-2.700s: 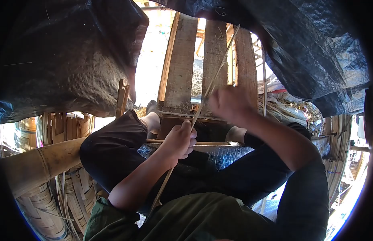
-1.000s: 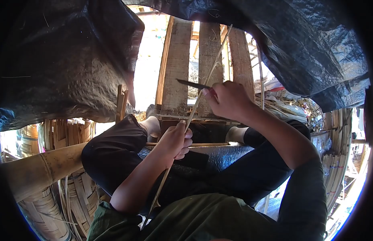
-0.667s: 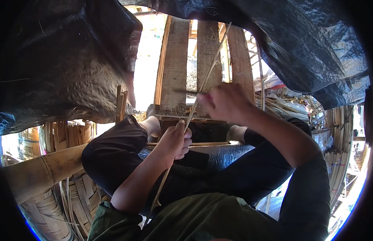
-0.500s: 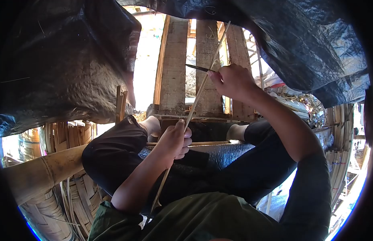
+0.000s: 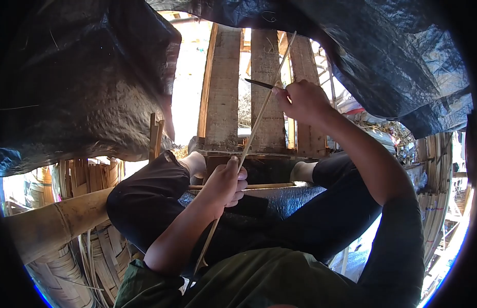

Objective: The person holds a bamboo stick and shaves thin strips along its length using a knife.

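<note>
"Pale strip (image 5: 256,126), where is it?"

"Mid-scene, slanting from the near side, by the person's shirt (image 5: 248,277), up to the far right, in front of the upright planks (image 5: 223,92). Whether its far end touches wood, cannot tell."

"Left hand (image 5: 225,186)?"

"Fist closed round the strip, thumb uppermost, above the dark trousers (image 5: 146,192). Looks like the anchor: a grip partway along leaves the far length free and stops the piece swinging, I judge."

"And the right hand (image 5: 304,101)?"

"Farther off, to the right. Fingers curled tight on a small knife (image 5: 259,83), handle hidden in the grip. Blade points left, across the strip's line. Contact with it, if any, too fine to make out."

"Why so far from the left?"

"Probably to keep fingers well clear of the edge, and to have a held stretch of strip between the two hands."

"Knees wide apart, too."

"Likely makes room for the near end, which runs down past the left forearm."

"Anything at the left?"

"Thick bamboo pole (image 5: 59,220), end by the knee; woven bamboo (image 5: 56,272) nearer, below it."
</note>
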{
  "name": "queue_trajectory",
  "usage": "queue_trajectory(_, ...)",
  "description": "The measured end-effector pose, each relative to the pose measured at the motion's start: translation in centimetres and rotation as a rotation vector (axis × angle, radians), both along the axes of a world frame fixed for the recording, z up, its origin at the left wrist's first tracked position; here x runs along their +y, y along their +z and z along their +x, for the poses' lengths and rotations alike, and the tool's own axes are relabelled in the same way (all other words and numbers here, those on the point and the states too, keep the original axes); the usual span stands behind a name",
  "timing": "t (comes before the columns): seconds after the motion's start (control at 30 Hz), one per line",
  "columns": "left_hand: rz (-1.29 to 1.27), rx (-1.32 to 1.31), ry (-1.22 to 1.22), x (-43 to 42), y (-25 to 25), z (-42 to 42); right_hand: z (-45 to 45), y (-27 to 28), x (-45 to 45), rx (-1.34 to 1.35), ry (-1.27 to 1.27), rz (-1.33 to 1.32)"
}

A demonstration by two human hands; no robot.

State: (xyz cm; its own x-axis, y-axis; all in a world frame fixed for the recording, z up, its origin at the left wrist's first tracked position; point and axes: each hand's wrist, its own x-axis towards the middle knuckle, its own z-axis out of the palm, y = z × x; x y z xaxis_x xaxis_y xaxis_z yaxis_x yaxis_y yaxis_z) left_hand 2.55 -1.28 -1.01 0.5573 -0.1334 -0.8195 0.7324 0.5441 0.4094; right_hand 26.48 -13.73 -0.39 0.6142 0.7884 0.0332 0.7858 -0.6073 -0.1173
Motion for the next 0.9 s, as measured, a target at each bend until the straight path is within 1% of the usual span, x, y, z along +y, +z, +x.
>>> queue_trajectory(0.07,-0.017,0.006,0.005,0.2,0.0,0.0,-1.8,1.0,0.6,0.184,-0.013,-0.147)
queue_trajectory(0.1,-0.015,0.009,0.005,0.3,-0.2,-0.2,-3.2,0.5,0.6,0.281,-0.005,-0.078)
queue_trajectory(0.13,-0.011,0.013,0.004,0.3,-0.4,-0.3,-4.8,0.7,0.7,0.278,-0.003,-0.077)
queue_trajectory(0.2,0.002,0.0,-0.002,0.1,-0.4,-0.3,-7.1,1.5,0.8,0.266,0.216,-0.132)
queue_trajectory(0.3,0.018,-0.006,-0.004,-0.1,-0.5,0.0,-6.6,1.4,0.7,0.33,0.186,-0.164)
queue_trajectory(0.37,0.021,0.004,-0.001,-0.2,-0.4,0.0,-3.6,0.4,0.6,0.188,0.055,-0.08)
queue_trajectory(0.4,0.007,0.003,-0.003,-0.1,-0.2,0.0,0.8,-0.7,0.2,0.102,-0.074,0.008)
queue_trajectory(0.43,-0.01,0.002,-0.001,0.0,0.0,0.0,2.2,0.0,0.0,0.183,-0.205,-0.026)
queue_trajectory(0.47,-0.01,-0.001,-0.004,0.2,0.2,0.0,2.8,0.5,-0.4,0.13,-0.23,-0.071)
queue_trajectory(0.53,-0.041,0.016,0.007,0.5,0.6,0.0,1.6,0.5,-0.6,0.05,-0.216,0.007)
queue_trajectory(0.6,-0.034,0.007,0.005,0.6,0.5,-0.1,-0.9,0.4,0.1,0.225,-0.146,-0.046)
queue_trajectory(0.63,-0.028,0.005,0.001,0.6,0.4,-0.2,-2.8,0.8,0.4,0.224,-0.144,-0.046)
queue_trajectory(0.7,-0.026,0.0,-0.002,0.4,0.1,-0.4,-5.9,1.8,0.7,0.41,-0.009,-0.112)
queue_trajectory(0.73,-0.023,-0.005,-0.008,0.3,0.0,-0.4,-5.9,1.7,0.5,0.41,-0.01,-0.111)
queue_trajectory(0.8,-0.017,-0.005,-0.005,0.2,0.2,-0.3,-5.9,1.0,0.1,0.291,0.114,-0.084)
queue_trajectory(0.83,-0.013,-0.004,0.0,0.1,0.3,-0.3,-5.2,0.8,0.2,0.294,0.111,-0.084)
queue_trajectory(0.9,-0.005,0.003,-0.001,0.1,0.2,-0.2,-2.3,0.8,0.7,0.217,-0.089,-0.172)
